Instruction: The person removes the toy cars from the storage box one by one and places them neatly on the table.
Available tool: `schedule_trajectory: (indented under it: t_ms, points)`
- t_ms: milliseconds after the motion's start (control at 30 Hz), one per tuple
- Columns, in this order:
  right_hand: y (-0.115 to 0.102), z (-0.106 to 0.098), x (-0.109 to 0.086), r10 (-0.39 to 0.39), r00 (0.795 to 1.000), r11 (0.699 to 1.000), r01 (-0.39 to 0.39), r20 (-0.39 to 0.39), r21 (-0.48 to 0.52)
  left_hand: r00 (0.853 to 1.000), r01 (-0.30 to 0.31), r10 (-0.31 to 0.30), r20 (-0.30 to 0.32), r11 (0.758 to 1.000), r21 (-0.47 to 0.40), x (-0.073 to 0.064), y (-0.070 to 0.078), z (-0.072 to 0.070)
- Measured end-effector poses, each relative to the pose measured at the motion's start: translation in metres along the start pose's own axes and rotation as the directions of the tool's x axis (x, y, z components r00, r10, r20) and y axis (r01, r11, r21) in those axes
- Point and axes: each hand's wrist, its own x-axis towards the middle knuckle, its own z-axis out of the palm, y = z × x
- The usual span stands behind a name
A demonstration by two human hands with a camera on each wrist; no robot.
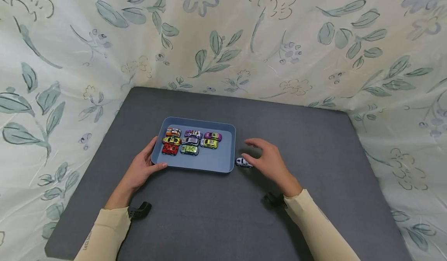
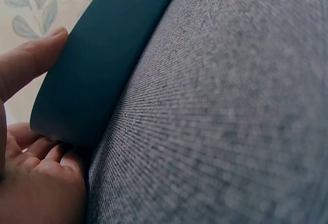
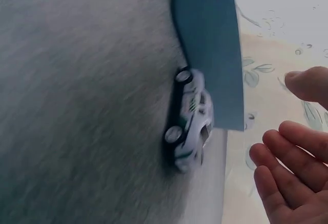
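At its left front corner, the blue rectangular tray (image 1: 216,160) is held by my left hand (image 1: 139,170). The thumb lies at the front rim and the fingers go around the left side, as the left wrist view also shows on the tray's wall (image 2: 92,75). Just off the tray's right end, a white toy car (image 1: 242,162) with dark markings stands on the table. My right hand (image 1: 268,160) hovers over this car, thumb and fingers spread apart, holding nothing. In the right wrist view the car (image 3: 192,121) shows its wheels and side, apart from the fingers.
Several toy cars stand in rows in the tray's left and middle part, among them a red car (image 1: 170,149), a purple car (image 1: 213,136) and a yellow-green car (image 1: 209,143). The dark grey table (image 1: 307,136) is backed by a flower-patterned curtain (image 1: 223,28).
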Motion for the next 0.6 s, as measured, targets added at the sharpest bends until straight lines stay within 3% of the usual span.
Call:
schedule_trajectory:
  t_ms: [600]
  points:
    - [-0.024, 0.020, 0.034, -0.022, 0.998, 0.999, 0.020, 0.060, 0.032, 1.000, 0.004, -0.004, 0.000, 1.000, 0.014, 0.000, 0.001, -0.001]
